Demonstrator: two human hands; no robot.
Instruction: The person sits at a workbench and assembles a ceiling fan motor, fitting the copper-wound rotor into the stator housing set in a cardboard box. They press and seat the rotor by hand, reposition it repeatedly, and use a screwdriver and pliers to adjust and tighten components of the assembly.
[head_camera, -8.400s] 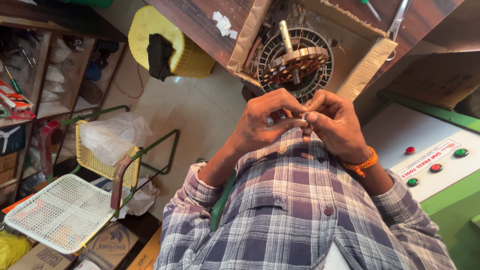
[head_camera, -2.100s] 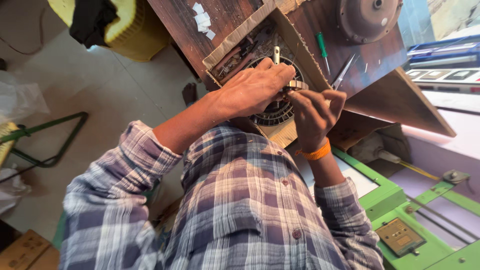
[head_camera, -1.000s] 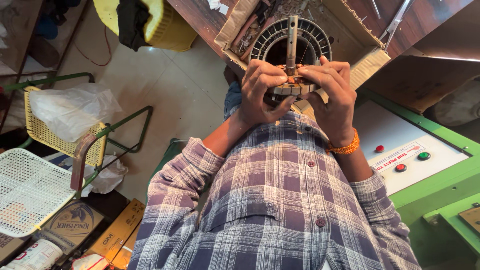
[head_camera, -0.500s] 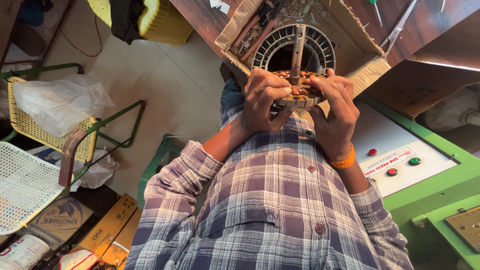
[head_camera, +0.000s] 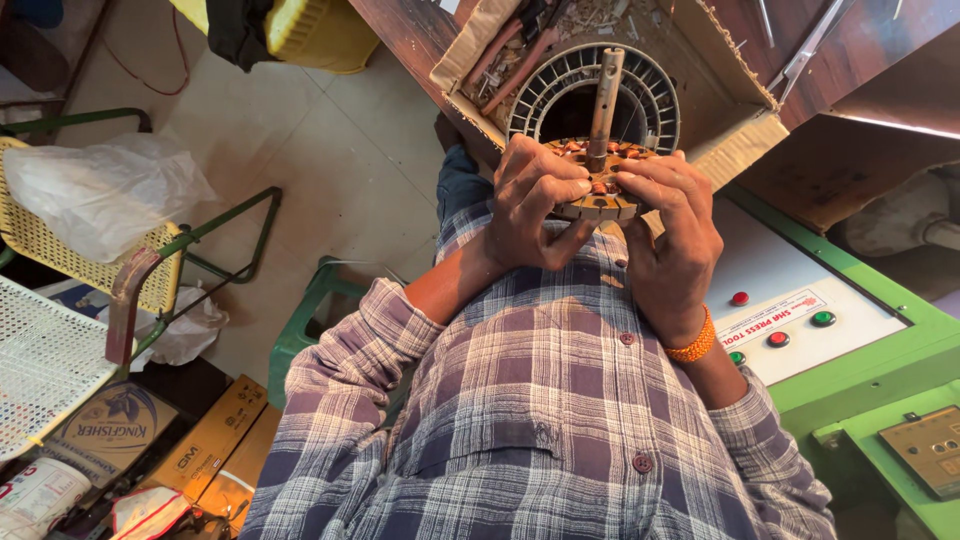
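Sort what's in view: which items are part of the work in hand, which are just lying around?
In hand:
- wound stator with shaft, gripped by left hand and right hand
- ribbed round housing in the cardboard box, right behind it

Lying about:
- green control panel with buttons
- yellow mesh chair with plastic bag
- yellow basket
- flat cartons on floor

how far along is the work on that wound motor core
Done, by the look of it: copper coils sit in several slots of the wound core, and its shaft is fitted. In hand: the left hand and right hand both hold the core, fingertips pressing the windings. Left: the finned round housing lies separate in the cardboard box. How many slots remain unwound is hidden.
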